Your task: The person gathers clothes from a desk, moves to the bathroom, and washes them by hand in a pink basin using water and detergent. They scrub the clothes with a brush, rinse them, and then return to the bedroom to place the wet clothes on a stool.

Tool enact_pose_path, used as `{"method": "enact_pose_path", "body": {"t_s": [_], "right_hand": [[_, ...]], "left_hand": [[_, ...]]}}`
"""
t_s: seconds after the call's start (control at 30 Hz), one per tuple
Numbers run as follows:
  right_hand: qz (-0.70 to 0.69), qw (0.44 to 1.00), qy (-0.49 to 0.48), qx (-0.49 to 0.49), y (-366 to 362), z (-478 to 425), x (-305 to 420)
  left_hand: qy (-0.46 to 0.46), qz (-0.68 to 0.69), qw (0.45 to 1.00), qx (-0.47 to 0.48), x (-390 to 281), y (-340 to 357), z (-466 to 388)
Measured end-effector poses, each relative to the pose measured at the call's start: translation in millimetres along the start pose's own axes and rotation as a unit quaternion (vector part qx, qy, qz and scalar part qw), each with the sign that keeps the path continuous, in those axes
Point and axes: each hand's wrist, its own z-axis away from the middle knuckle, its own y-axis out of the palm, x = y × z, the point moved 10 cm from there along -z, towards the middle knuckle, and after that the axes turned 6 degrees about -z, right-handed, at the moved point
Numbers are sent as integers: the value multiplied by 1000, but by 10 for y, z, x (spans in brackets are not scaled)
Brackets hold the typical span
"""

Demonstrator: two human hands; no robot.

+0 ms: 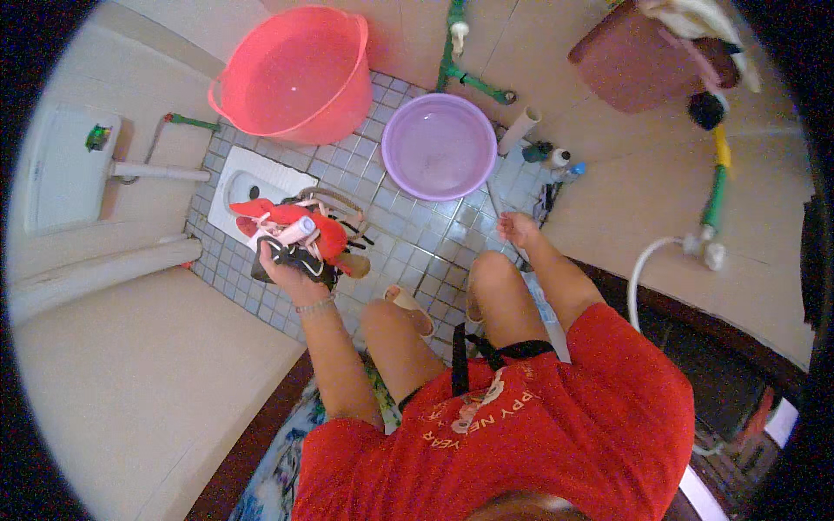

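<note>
My left hand (280, 270) grips a mixed bundle (332, 238) above the tiled floor. Red padded or cloth pieces, pale pink straps, a black strapped item and a brown braided loop show in it; what they all belong to is unclear. A small pale tube or roll (301, 226) lies on top of the bundle. Beyond the bundle, a white squat toilet (260, 163) is partly covered by it. My right hand (519, 229) is closed around a thin grey rod (493, 197) by my right knee. The rod's far end reaches the rim of a purple basin (440, 146).
A large pink tub (296, 84) stands by the far wall. Green pipes (482, 86), a white pipe stub (519, 130) and small bottles (559, 158) line the right wall. A mauve bucket (642, 62) hangs higher. A white hose (642, 273) curves down at right.
</note>
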Motion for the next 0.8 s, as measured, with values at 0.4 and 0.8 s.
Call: {"method": "enact_pose_path", "body": {"t_s": [0.4, 0.8], "right_hand": [[-85, 974, -209, -25, 160, -1712, -578], [-156, 957, -243, -34, -469, -833, -838]], "left_hand": [[135, 84, 987, 19, 802, -2127, -544], [190, 143, 971, -9, 489, -2946, -521]]}}
